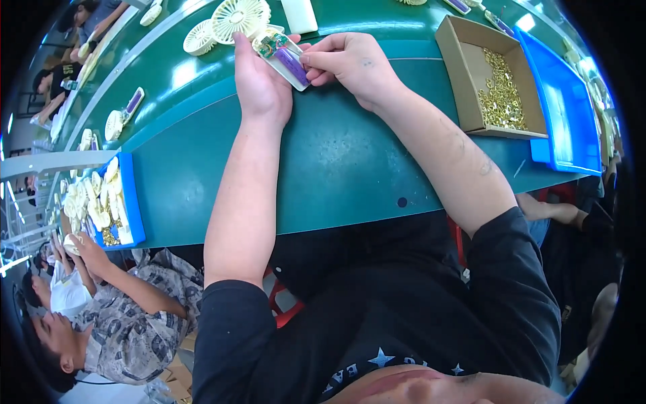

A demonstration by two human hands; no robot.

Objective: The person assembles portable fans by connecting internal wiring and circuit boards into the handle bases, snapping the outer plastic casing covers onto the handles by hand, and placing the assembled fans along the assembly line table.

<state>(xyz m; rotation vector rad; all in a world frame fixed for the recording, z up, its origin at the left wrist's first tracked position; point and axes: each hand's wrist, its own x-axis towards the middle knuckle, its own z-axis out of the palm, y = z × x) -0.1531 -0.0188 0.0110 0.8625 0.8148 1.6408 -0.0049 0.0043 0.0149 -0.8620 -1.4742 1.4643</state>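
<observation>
In my left hand (pixel 264 91) rests a cream handheld fan, its opened handle (pixel 295 79) tilted down to the right. A purple battery (pixel 291 66) and a green circuit board (pixel 270 44) show inside the handle. My left fingers curl behind it and are partly hidden. The fingers of my right hand (pixel 356 66) pinch at the handle's right edge beside the battery; whether a small part is between the fingertips I cannot make out. Just beyond my left fingers is a round cream fan grille (pixel 239 18); whether it is joined to the handle I cannot tell.
Another round grille (pixel 199 38) and a white case piece (pixel 299 15) lie at the far side. On the right stands a cardboard box (pixel 464 101) of small brass-coloured parts, beside a blue tray (pixel 568 114). A blue bin (pixel 132 202) of cream parts sits left, near a co-worker (pixel 128 316).
</observation>
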